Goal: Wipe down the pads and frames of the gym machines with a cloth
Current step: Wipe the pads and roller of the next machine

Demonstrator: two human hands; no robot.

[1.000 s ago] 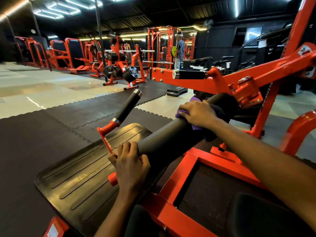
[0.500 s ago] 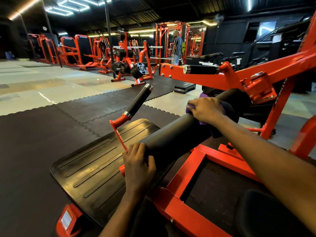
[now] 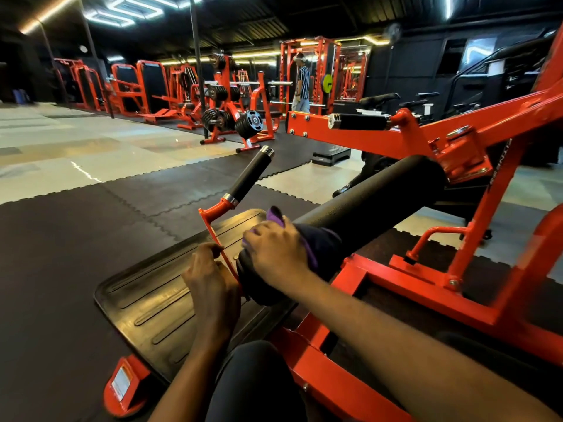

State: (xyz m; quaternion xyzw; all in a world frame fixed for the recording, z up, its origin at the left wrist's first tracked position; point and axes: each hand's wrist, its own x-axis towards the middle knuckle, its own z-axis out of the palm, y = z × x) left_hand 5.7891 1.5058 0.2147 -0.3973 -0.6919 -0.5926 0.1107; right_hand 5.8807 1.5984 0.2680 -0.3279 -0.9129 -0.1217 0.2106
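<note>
roller pad [image 3: 374, 199], long axis near-left to far-right, purple cloth [image 3: 275, 215] at near end

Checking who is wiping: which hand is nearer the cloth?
Right. The right hand holds the cloth against the end of the roller; the left hand is beside it, gripping the red bracket.
</note>
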